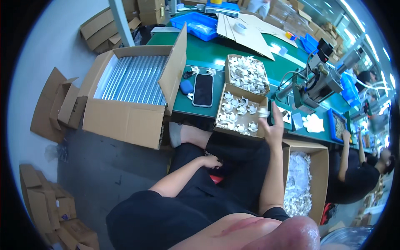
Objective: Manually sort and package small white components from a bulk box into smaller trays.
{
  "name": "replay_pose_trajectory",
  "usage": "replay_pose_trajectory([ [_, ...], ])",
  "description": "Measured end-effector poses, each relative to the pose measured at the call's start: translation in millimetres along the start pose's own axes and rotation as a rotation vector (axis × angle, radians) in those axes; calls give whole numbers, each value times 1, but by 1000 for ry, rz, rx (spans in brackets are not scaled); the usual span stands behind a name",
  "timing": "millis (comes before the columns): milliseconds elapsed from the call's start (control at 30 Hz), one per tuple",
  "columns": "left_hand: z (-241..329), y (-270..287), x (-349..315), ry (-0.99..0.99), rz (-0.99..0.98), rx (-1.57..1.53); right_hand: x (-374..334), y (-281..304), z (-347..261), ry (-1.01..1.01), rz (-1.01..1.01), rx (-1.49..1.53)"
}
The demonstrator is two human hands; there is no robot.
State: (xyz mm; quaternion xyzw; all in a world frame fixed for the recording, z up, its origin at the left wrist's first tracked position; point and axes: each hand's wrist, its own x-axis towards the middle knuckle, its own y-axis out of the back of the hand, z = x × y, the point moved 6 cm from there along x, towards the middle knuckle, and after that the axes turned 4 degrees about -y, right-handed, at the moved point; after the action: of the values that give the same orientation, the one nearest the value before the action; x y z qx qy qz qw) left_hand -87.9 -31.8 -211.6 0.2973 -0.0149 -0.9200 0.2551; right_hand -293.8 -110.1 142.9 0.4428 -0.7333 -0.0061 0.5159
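Note:
My right hand (pixel 273 130) is raised at the right edge of an open cardboard box (pixel 245 98) that holds several white impellers (pixel 242 109). Between its thumb and fingers is a small white impeller (pixel 263 112), smeared by motion. My left hand (pixel 211 161) rests on my lap with its fingers curled. Something small and dark shows at those fingertips, too hidden to name. Just behind the near box, a second box (pixel 227 71) is heaped with the same white parts.
On the green bench, a phone (pixel 203 90) and a blue case (pixel 186 86) lie left of the boxes. A large carton of clear tubes (pixel 134 79) stands further left. A bench press (pixel 316 85) rises at right, above a white glove (pixel 313 123). A co-worker (pixel 354 175) sits beyond.

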Motion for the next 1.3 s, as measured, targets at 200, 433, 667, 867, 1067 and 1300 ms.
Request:
replay_pose_trajectory([
  [200,39,-11,-42,-55,-194,-436,-13,15,-42,61,-1,68],
  [433,73,0,-74,-126,-315,-812,-148,-22,-74,37,-213,270],
  [667,50,-3,-65,-245,-456,-1006,-196,-67,-65,-240,-809,391],
  [867,72,-1,-71,-330,-509,-1187,-185,-64,-49,-496,-1092,546],
  [1067,84,24,-83,-373,-375,-1264,-135,-32,-34,-561,-702,592],
  [1300,67,23,-63,-317,-371,-1155,-4,52,103,-646,3,484],
])
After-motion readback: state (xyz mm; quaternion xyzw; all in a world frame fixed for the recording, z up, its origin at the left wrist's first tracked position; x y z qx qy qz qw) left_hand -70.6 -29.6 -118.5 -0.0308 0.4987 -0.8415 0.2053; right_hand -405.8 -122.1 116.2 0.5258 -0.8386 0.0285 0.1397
